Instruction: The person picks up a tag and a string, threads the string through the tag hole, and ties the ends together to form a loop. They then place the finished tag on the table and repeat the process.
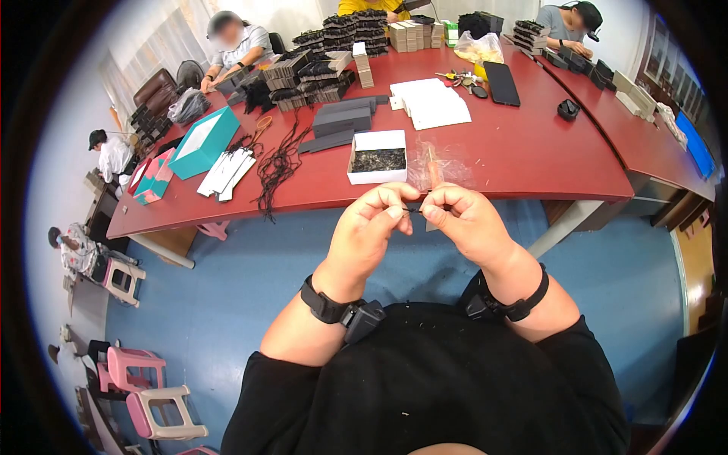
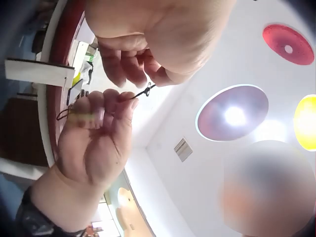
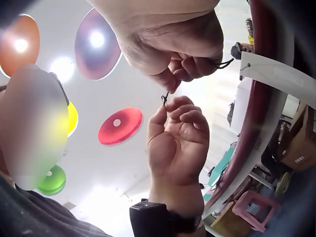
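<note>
Both hands meet in front of the chest, just off the table's near edge. A short black cord with a small knot or loop stretches between their fingertips. My left hand pinches one end between thumb and finger. My right hand pinches the other end, its remaining fingers curled in. A dark loop of cord sticks out of the right fist in the right wrist view. Near it is a white tag with a hole at its end, partly hidden below the hands in the head view.
On the red table are a white box of dark bits, an orange-handled tool on clear plastic, white cards, black cords, white tags, a teal box and a phone. Other people sit around.
</note>
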`<state>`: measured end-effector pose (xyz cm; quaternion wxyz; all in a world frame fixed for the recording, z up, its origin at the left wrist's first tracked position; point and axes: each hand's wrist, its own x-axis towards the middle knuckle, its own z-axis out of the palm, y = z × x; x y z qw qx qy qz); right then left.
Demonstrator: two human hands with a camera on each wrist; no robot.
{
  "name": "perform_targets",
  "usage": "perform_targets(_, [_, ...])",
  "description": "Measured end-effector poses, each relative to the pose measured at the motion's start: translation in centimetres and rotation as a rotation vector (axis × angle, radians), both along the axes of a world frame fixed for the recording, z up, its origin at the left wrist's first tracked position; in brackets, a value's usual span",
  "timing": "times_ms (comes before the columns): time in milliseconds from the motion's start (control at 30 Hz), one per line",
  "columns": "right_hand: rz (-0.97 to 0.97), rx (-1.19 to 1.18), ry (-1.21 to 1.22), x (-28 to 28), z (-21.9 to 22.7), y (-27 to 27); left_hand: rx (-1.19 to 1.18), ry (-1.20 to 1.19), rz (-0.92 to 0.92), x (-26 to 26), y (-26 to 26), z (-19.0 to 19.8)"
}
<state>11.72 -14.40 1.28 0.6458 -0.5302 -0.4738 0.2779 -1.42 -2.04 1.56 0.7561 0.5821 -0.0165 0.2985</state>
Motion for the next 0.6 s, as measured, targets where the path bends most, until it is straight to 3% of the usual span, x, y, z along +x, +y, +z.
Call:
perform_targets(67, [-0.015,0.005,-0.047,0.6,-0.5,-0.1,-0.253,-0.096,-0.222,0.2,0.1,0.1])
perform_targets(167, [-0.062,-0.004,-0.037,1.9,-1.0,-1.1,-0.346,-0.105,-0.247,-0.3,1.1,-0.1])
perform_targets(333, [-0.095,0.01,0.056,3.0,-3.6,-1.9,-0.059,0.092,-0.039,1.2,1.5,-2.8])
perform_targets(400, [-0.107,0.075,0.182,3.0,-4.7,-1.4,-0.027,0.136,-0.009,1.6,1.9,-3.9])
perform_targets(600, [-0.097,0.067,0.21,3.1,-5.7,-1.0,-0.047,0.187,0.061,1.7,2.1,-4.7])
